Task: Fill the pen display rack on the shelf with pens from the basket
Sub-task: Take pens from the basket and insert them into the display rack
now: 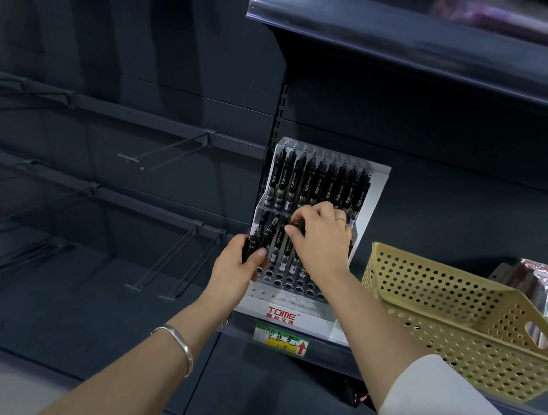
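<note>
Left grip (238, 265) is wrapping tight around a bundle of black pens (258, 238), thumb pressing across them, just left of the rack (371, 191). Right grip (320, 237) is pinching one pen (298, 224) between fingertips over the rack's middle tier, palm facing down and covering part of that row. Rack is sitting on the shelf (327, 350), white and stepped, red TOME logo (282, 313) on its front lip. Top tier is showing a full row of upright black pens (316, 185); middle tier is showing several pens in its holes; the front holes (285, 283) are showing bare. Basket (459, 319), tan and perforated, is resting on the same shelf just right of the rack, tilted toward the camera; can't tell what's inside. Price tag (280, 340) is hanging on the shelf edge below the logo. Bracelet (176, 343) is sitting on the left wrist, white sleeve (454, 412) on the right arm.
</note>
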The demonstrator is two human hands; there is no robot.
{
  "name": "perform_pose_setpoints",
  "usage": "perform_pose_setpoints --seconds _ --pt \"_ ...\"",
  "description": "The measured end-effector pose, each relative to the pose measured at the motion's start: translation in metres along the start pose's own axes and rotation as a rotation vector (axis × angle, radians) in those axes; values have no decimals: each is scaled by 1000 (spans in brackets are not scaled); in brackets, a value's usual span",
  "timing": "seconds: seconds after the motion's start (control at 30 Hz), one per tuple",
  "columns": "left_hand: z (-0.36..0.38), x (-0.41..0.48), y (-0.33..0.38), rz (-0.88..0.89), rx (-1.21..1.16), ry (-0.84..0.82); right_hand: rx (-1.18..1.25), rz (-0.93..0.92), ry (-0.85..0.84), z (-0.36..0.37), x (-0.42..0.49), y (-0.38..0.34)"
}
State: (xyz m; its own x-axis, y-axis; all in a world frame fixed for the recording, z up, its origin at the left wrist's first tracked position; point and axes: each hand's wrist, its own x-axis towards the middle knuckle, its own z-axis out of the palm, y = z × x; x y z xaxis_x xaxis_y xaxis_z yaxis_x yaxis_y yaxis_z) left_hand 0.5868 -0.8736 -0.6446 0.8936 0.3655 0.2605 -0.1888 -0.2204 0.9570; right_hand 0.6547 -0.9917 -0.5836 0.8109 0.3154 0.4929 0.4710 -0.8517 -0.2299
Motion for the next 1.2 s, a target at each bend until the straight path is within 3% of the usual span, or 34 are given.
perform_pose_setpoints --seconds 0.13,0.2,0.33,0.53,0.67,0.9,1.2 --pt "0 0 5 30 -19 1 88 -113 116 -2 -1 -7" --pt "0 1 6 42 -21 6 266 -125 74 -6 -4 -15" --pt "1 -1 11 51 -27 11 546 -48 -126 -9 -7 -27" --pt "-3 -6 14 40 -48 1 677 64 -29 -15 -4 -23" --pt "-2 -5 15 32 -45 3 791 103 -114 -20 -6 -20" --pt "-10 -3 9 75 76 87 619 55 48 -33 1 -10" --pt "-18 -5 16 117 134 76 221 -81 33 -20 0 -14"
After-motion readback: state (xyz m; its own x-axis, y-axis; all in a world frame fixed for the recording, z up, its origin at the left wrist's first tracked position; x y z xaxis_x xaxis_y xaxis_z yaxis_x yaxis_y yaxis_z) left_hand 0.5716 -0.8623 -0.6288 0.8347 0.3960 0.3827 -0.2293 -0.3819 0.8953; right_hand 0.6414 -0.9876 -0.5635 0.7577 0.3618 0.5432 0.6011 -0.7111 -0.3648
